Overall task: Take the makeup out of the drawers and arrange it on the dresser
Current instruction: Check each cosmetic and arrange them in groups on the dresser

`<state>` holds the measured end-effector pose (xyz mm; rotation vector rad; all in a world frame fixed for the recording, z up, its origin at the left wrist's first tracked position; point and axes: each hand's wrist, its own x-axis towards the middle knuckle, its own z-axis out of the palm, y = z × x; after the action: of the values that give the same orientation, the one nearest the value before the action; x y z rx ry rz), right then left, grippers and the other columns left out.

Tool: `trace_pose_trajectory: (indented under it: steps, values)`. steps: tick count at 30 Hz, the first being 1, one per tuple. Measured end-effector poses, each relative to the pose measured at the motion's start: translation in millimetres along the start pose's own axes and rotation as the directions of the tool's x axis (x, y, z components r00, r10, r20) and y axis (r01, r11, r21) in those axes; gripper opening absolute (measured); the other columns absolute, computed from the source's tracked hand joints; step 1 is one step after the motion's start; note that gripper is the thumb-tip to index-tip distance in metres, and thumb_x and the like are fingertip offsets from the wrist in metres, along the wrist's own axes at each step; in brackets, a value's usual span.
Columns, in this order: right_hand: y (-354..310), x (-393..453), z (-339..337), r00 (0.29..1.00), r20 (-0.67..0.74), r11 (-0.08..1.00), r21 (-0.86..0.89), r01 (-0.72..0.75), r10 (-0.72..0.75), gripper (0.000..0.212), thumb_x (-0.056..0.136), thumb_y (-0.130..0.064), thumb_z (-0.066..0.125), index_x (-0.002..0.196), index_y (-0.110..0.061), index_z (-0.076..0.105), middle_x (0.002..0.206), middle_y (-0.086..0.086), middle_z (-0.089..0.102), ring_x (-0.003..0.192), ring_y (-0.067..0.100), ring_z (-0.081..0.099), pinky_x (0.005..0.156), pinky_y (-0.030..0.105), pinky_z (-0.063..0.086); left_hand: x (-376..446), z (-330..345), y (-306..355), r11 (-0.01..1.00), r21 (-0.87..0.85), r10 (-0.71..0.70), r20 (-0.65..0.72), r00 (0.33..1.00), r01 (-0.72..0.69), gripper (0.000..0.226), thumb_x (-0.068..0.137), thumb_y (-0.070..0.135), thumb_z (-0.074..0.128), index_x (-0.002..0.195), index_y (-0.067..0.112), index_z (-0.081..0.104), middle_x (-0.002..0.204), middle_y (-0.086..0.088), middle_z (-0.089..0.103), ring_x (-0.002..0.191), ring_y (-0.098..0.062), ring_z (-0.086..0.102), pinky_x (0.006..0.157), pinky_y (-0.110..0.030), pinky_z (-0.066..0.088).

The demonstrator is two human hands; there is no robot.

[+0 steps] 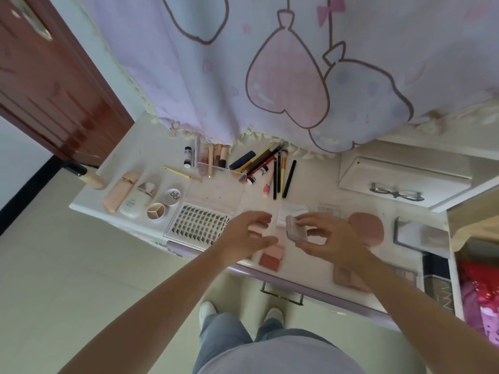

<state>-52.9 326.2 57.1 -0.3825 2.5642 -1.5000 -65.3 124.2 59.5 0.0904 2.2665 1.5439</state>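
At the left end of the dresser [140,147] I see a pink tube [118,194], a white bottle [136,203] and two round pots [164,203] set in a row, then the lash tray [198,225], with pencils and brushes [266,168] fanned out behind it. My left hand [243,236] hovers just over the front edge, fingers loosely spread, holding nothing that I can make out. A blush block [272,256] lies just below it. My right hand [326,238] pinches a small clear compact [297,228] between thumb and fingertips, lifted off the top. I judge I am in the arranging step, with the front drawer looking shut. Next, the compact needs a bare spot near the pink puff [367,232], set down flat and square with its neighbours
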Motion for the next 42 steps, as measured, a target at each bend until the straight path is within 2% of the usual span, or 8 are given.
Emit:
trace_pose_trajectory:
  steps: [6,11,14,17,23,29,37,42]
  values:
    - [-68,28,-28,0.941,0.072,0.929,-0.152,0.338,-0.331,0.038,0.061,-0.005,0.079,0.097,0.005,0.068,0.105,0.001,0.057,0.099,-0.002,0.052,0.08,0.0,0.044,-12,-31,53,0.969,-0.093,0.233,0.025,0.972,-0.229,0.044,0.068,0.004,0.076,0.1,0.029,0.058,0.101,0.002,0.06,0.092,-0.01,0.061,0.082,-0.027,0.054]
    - [-105,42,-42,0.885,0.121,0.857,-0.22,0.465,-0.449,0.04,0.062,-0.021,0.075,0.096,0.0,0.069,0.107,-0.003,0.056,0.102,0.008,0.054,0.082,0.003,0.044,-27,-46,80,0.922,-0.14,0.356,-0.06,0.933,-0.361,0.043,0.056,0.031,0.072,0.096,0.037,0.059,0.089,0.008,0.066,0.08,-0.005,0.064,0.071,-0.024,0.056]
    - [-110,48,-45,0.893,0.085,0.873,-0.191,0.449,-0.442,0.034,0.064,-0.015,0.072,0.096,-0.004,0.07,0.111,-0.003,0.057,0.105,0.007,0.054,0.085,0.009,0.045,-27,-51,83,0.893,-0.296,0.33,-0.077,0.941,-0.338,0.039,0.063,0.009,0.074,0.096,0.025,0.061,0.078,0.012,0.072,0.073,-0.003,0.066,0.065,-0.018,0.054]
    - [-114,50,-46,0.903,0.106,0.897,-0.114,0.427,-0.417,0.034,0.067,-0.004,0.073,0.1,-0.004,0.068,0.115,-0.008,0.053,0.108,0.008,0.053,0.088,0.018,0.049,-26,-54,86,0.826,-0.497,0.247,-0.103,0.964,-0.265,0.015,0.076,0.003,0.058,0.086,0.013,0.063,0.067,0.004,0.072,0.062,-0.008,0.068,0.056,-0.018,0.054]
    - [-123,57,-46,0.906,0.085,0.877,-0.226,0.423,-0.415,0.025,0.076,0.0,0.067,0.101,-0.002,0.068,0.118,0.004,0.058,0.098,0.012,0.061,0.084,0.025,0.05,-19,-59,93,0.761,-0.638,0.059,-0.112,0.992,-0.118,0.024,0.083,-0.013,0.046,0.069,0.005,0.053,0.05,-0.002,0.064,0.046,-0.011,0.064,0.047,-0.016,0.053]
    - [-123,60,-39,0.944,-0.015,0.909,-0.276,0.312,-0.329,0.043,0.07,-0.02,0.076,0.109,-0.005,0.065,0.103,-0.007,0.056,0.083,0.002,0.055,0.077,-0.004,0.04,-9,-52,101,0.692,-0.705,0.014,-0.203,0.979,-0.156,0.023,0.083,-0.013,0.048,0.068,0.004,0.051,0.049,-0.001,0.064,0.048,-0.01,0.065,0.049,-0.014,0.053]
    - [-127,57,-48,0.976,-0.025,0.976,-0.002,0.218,-0.218,0.035,0.072,0.0,0.07,0.107,-0.005,0.064,0.097,-0.018,0.056,0.084,-0.001,0.062,0.08,0.006,0.049,-9,-62,101,0.871,-0.414,0.216,-0.161,0.963,-0.265,0.026,0.074,-0.014,0.059,0.076,0.012,0.057,0.073,0.01,0.072,0.071,-0.005,0.067,0.067,-0.019,0.055]
    - [-131,58,-49,0.985,0.004,0.985,0.028,0.171,-0.171,0.028,0.076,-0.007,0.068,0.104,-0.011,0.067,0.093,-0.018,0.06,0.08,-0.011,0.062,0.077,0.004,0.048,-13,-64,108,0.868,-0.375,0.268,-0.201,0.942,-0.327,0.026,0.072,-0.019,0.059,0.073,0.008,0.056,0.063,0.009,0.071,0.06,-0.001,0.065,0.058,-0.013,0.052]
